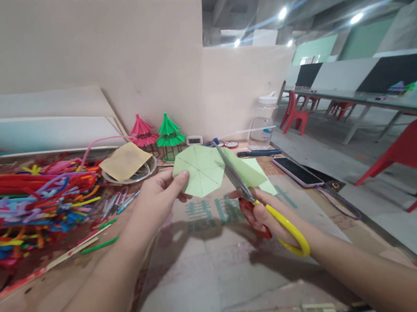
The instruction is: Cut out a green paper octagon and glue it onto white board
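Note:
A light green paper polygon (202,170) with lines drawn across it is pinched at its left edge by my left hand (166,189), thumb on top. My right hand (267,210) is closed round scissors (296,234) with yellow and red handles. The blades point up and away, along the right edge of the polygon. Just right of the blades is another green paper piece (246,168), near the fingers of my right hand; whether it is still joined to the polygon cannot be made out. Beneath both hands lies a cardboard sheet (210,262) with green printed characters.
Colourful pipe cleaners (29,207) are heaped at the left. Behind stand a pink pagoda (141,132) and a green pagoda (169,136), beside a bowl with yellowish paper (127,161). A phone (298,171), a black-handled tool (259,153) and a clear bottle (262,123) are at the right.

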Action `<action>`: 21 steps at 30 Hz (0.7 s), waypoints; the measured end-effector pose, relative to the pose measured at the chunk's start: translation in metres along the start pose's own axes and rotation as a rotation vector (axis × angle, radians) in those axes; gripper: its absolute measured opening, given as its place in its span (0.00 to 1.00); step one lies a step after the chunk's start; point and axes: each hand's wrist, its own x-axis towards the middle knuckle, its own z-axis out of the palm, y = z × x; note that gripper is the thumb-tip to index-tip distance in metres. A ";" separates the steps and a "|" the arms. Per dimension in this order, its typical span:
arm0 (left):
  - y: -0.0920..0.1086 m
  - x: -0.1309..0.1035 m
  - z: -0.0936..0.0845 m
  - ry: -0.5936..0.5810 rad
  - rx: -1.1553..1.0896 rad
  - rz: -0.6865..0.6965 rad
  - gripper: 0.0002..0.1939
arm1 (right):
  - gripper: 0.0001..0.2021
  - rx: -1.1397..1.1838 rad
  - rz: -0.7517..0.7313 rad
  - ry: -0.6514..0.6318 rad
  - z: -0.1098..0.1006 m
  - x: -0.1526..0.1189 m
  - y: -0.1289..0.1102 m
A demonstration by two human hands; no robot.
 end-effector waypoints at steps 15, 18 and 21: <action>-0.002 0.000 -0.001 -0.004 0.002 0.009 0.21 | 0.35 0.089 0.022 -0.006 0.000 0.000 0.000; -0.001 0.000 -0.001 -0.002 0.005 0.003 0.20 | 0.33 0.096 0.006 -0.005 0.000 -0.001 0.001; 0.001 0.000 -0.001 0.010 0.015 0.000 0.20 | 0.34 0.063 -0.001 -0.008 0.000 0.000 -0.001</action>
